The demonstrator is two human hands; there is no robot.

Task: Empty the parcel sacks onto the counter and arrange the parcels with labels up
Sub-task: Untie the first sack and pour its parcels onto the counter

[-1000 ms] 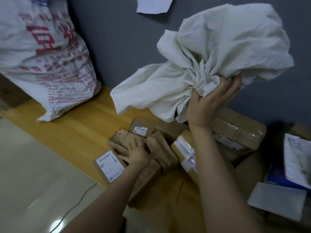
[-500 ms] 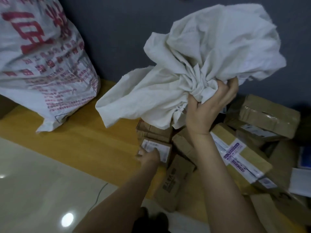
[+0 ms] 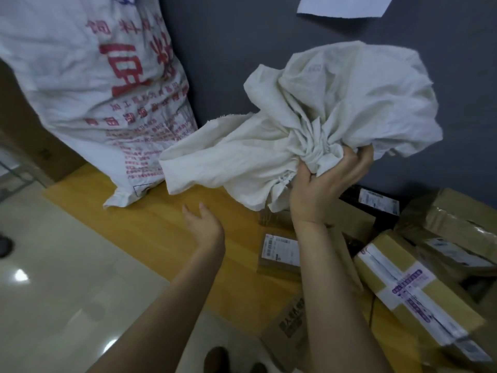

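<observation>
A dark grey wall [image 3: 242, 49] backs one yellow-orange wooden counter [image 3: 161, 224], which runs from the left toward the right of the view.

Two sacks are in sight. The larger, a full white woven sack printed with red characters [image 3: 88, 84], stands on the counter's far left corner and leans against the wall. The second, a plain off-white cloth sack [image 3: 336, 111], is crumpled and limp, held in the air above the middle of the counter near its far edge; one loose end droops to the left.

The parcels are heaped on the counter's right half, overlapping so that the full count cannot be told. Six can be made out:
- one long brown cardboard box crossed with white tape bearing purple print [image 3: 414, 294], toward the near right
- one crumpled brown taped box [image 3: 454, 219] at the far right
- one brown box with a white label on top [image 3: 451, 251] between those two
- one flat brown carton with dark printing [image 3: 290, 327] at the near edge
- one black parcel with a white label up [image 3: 376, 203] by the far edge
- one small brown box with a white label up [image 3: 281, 251] near the middle, just left of the right forearm

The person's right hand [image 3: 322, 189] clutches the cloth sack by its gathered folds, fingers curled into the fabric. The left hand [image 3: 204, 227] hovers over the bare counter, fingers loosely spread, holding nothing.

One white paper sheet [image 3: 341, 6] hangs on the wall at the top.
</observation>
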